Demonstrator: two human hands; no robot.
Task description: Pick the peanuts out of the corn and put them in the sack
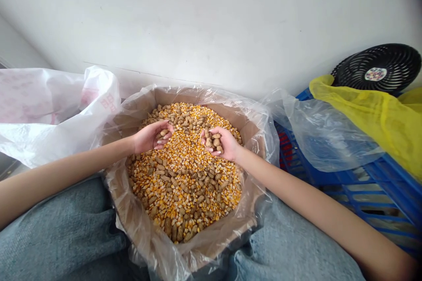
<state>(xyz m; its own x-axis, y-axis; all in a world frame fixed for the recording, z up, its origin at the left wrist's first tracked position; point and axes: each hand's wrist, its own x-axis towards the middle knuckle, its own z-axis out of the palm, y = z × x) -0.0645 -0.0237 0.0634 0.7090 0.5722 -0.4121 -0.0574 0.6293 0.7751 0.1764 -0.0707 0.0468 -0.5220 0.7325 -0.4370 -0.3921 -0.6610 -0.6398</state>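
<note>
A cardboard box (253, 136) lined with clear plastic stands between my knees. It holds yellow corn kernels (187, 158) with unshelled peanuts (211, 180) scattered over them. Above the left side of the corn, my left hand (152, 137) curls its fingers around a few peanuts (162, 133). My right hand (226, 144) is over the right side, cupped around several peanuts (213, 141) that show between thumb and fingers. The two hands are apart, with corn and peanuts visible between and below them.
To the left lies a white plastic bag (66, 136). On the right, a blue plastic crate (362, 189) carries a clear plastic bag (332, 136), a yellow mesh bag (372, 114) and a black fan (392, 63). A white wall (211, 22) rises behind the box.
</note>
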